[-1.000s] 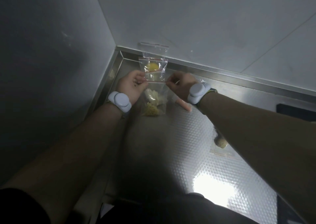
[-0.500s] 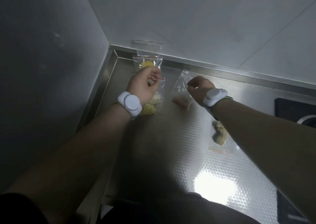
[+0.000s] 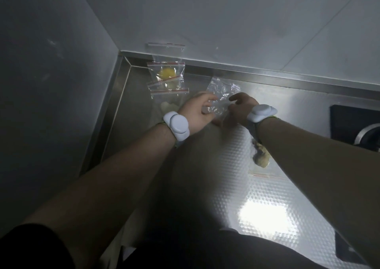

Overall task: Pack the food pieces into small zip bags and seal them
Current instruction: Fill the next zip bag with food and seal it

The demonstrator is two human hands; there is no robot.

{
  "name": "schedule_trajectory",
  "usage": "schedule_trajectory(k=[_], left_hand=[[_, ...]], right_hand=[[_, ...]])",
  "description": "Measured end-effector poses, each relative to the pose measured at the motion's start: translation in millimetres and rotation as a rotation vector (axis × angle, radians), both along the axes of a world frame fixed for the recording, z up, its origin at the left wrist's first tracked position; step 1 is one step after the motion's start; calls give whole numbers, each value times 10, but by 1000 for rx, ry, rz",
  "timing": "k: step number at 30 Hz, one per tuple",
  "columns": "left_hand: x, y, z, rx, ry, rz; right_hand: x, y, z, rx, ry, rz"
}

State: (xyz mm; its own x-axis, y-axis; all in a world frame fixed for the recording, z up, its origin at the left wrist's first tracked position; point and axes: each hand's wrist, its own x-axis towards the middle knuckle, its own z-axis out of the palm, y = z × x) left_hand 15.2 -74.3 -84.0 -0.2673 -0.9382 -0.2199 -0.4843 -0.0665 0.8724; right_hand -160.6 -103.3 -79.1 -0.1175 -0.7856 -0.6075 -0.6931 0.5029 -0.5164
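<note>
Your hands meet over a crumpled clear zip bag (image 3: 221,93), held just above the steel counter (image 3: 236,166), back from the rear wall. The bag's mouth with its red strip points up and right; plastic wrinkled, catching glare. You cannot tell what is inside it.

Left hand (image 3: 198,114): fingers spread and loosely curved, tips at the bag's left edge; whether they pinch the plastic is not clear. Right hand (image 3: 239,109): fingers curled inward at the bag's lower right, apparently pinching the film; the grip itself is hidden behind the knuckles. A white wrist device (image 3: 176,125) sits on your left wrist, and a second wrist device (image 3: 261,112) on your right.

To the left, in the counter's corner, a small stack of sealed bags (image 3: 167,79) with red zip lines, one showing a yellow food piece (image 3: 166,73). A pale food piece (image 3: 168,106) lies just below them, partly hidden by your left hand.

Under your right forearm, a lumpy beige food piece (image 3: 261,155) lies in a flat bag, the arm covering part of it. A dark appliance (image 3: 355,124) sits at the right edge.
</note>
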Motion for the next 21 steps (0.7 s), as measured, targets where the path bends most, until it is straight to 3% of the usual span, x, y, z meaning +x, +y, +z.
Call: schedule_trajectory(k=[6,11,14,21], left_hand=[[-112,56,-42,-27,-238,-195],[-101,107,-47,-12,-208,-166],[-90,120,-36,29,-76,-99],[34,140,82,-158,6,20]], right_hand=[[27,64,-28,-26,-272,-200],[50,92,-26,-38,-341,-262],[60,140,42,-62,-341,-270],[6,415,256,-236,-329,-157]])
